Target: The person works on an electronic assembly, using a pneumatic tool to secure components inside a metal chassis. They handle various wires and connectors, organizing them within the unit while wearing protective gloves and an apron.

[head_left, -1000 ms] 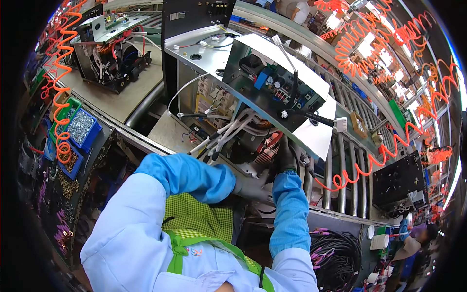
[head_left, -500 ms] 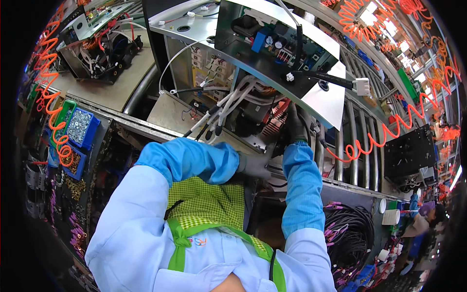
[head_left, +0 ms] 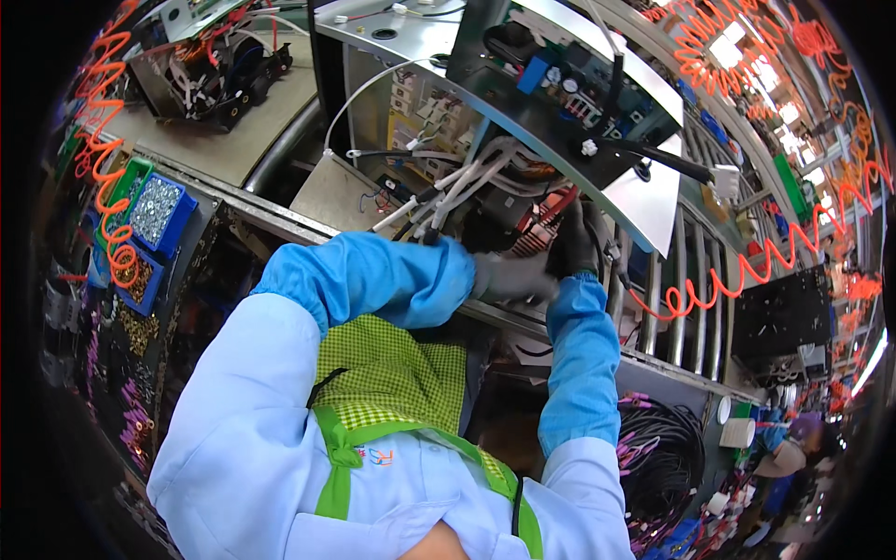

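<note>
A metal chassis [head_left: 621, 210] with its side open stands before me, a circuit board [head_left: 565, 84] on its upper part. Thick white-sleeved cables [head_left: 471, 182] hang out of it, next to a reddish finned block [head_left: 534, 238]. My left hand [head_left: 516, 277], in a grey glove, is at the chassis's near lower edge, below the finned block; motion smears its fingers. Just right of that block is my right hand [head_left: 581, 245], in a dark glove, its fingers pointing up into the chassis. What it holds, if anything, is hidden. A thin black cable runs beside its wrist.
Roller conveyor [head_left: 698, 294] runs to the right, under a coiled orange air hose [head_left: 737, 280]. Blue bins [head_left: 159, 215] of small hardware stand at left. A second opened unit [head_left: 210, 84] sits far left; a bundle of black cables [head_left: 667, 457] lies lower right.
My left hand has moved up and right, closer to the right hand and the finned block. The right hand stays beside the block. The whole view has shifted slightly.
</note>
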Tool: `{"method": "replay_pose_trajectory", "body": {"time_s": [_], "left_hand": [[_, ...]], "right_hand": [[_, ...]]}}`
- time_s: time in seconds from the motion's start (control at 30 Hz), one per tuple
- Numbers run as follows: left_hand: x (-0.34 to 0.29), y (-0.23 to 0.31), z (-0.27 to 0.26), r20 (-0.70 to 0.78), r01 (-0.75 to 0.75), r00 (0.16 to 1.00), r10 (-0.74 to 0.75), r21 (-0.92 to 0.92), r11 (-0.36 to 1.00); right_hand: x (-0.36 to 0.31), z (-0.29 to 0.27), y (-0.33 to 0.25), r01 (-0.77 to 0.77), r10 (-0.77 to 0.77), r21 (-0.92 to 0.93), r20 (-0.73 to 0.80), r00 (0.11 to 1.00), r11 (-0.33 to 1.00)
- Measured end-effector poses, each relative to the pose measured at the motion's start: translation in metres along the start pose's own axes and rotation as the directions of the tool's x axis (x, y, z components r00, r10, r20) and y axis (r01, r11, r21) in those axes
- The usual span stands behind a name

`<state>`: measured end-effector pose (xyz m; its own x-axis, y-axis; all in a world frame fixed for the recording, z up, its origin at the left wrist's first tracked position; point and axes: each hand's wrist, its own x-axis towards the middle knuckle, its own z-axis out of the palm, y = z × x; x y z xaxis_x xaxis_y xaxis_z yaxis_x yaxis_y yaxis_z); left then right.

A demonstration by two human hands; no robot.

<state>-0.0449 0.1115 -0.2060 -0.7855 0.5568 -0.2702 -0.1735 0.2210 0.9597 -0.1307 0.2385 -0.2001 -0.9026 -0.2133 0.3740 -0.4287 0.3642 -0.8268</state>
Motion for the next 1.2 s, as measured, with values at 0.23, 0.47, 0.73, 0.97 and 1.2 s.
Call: {"method": "replay_pose_trajectory", "body": {"time_s": [0.23, 0.47, 0.73, 0.97, 1.2], "left_hand": [[0.019, -0.059, 0.028, -0.118, -0.125, 0.983, 0.139, 0.119, 0.985], [0.016, -0.074, 0.031, -0.126, -0.106, 0.984, 0.123, 0.139, 0.985], [0.029, -0.102, 0.08, -0.625, -0.379, 0.691, 0.363, 0.114, 0.918], [-0.093, -0.143, 0.054, -0.214, -0.147, 0.897, 0.387, 0.681, 0.718], [-0.033, -0.092, 0.028, -0.115, -0.048, 0.905, 0.41, 0.928, 0.368]], "right_hand": [[-0.003, 0.011, -0.004, -0.441, 0.428, 0.459, 0.139, 0.893, 0.772], [0.011, 0.014, 0.041, -0.072, 0.084, 0.152, -0.074, 0.994, 0.986], [-0.088, 0.005, 0.058, -0.016, 0.029, 0.059, -0.216, 0.976, 0.998], [-0.18, -0.077, 0.03, -0.307, 0.361, 0.254, -0.203, 0.91, 0.917], [-0.097, -0.086, 0.039, -0.218, 0.252, 0.219, -0.14, 0.957, 0.951]]}}
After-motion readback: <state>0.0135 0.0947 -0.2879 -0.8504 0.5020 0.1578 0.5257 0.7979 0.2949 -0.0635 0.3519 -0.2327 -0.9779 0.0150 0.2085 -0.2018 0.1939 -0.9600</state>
